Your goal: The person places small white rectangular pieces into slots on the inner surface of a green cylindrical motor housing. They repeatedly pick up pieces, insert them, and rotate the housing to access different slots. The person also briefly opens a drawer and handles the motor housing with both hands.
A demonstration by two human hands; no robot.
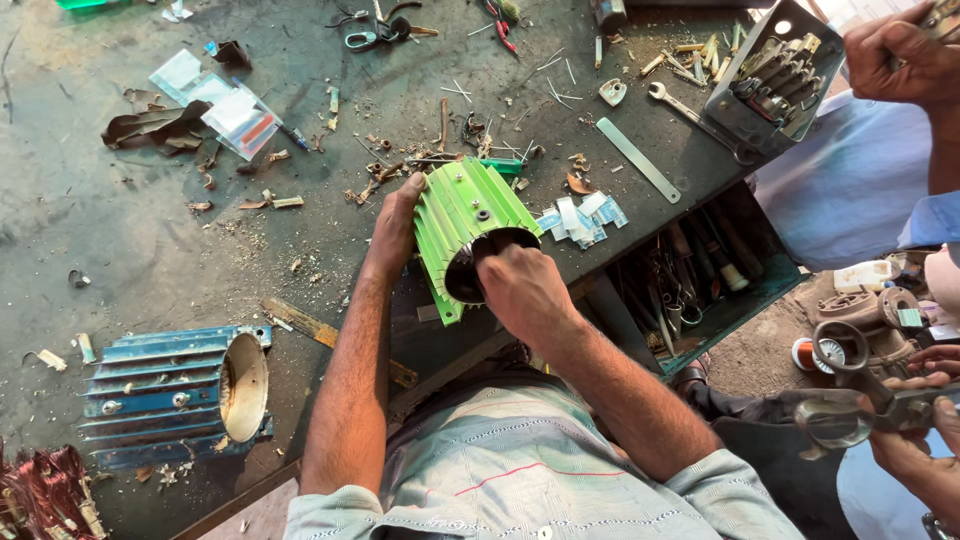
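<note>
A bright green finned motor housing point(468, 215) lies on its side on the dark workbench point(120, 230), its open round end turned toward me. My left hand point(396, 226) grips its finned left side. My right hand point(520, 285) is at the open mouth with the fingers pushed inside the bore; what they hold there is hidden. A small stack of white and blue paper strips point(578, 218) lies just right of the housing.
A blue finned motor housing point(175, 392) lies at the near left, copper windings point(40, 495) beside it. An open tool drawer point(690, 275) sits right of me. Another person's hands point(895, 62) hold a grey tool tray point(775, 75); scraps, scissors point(375, 32) and a spanner point(690, 112) litter the bench.
</note>
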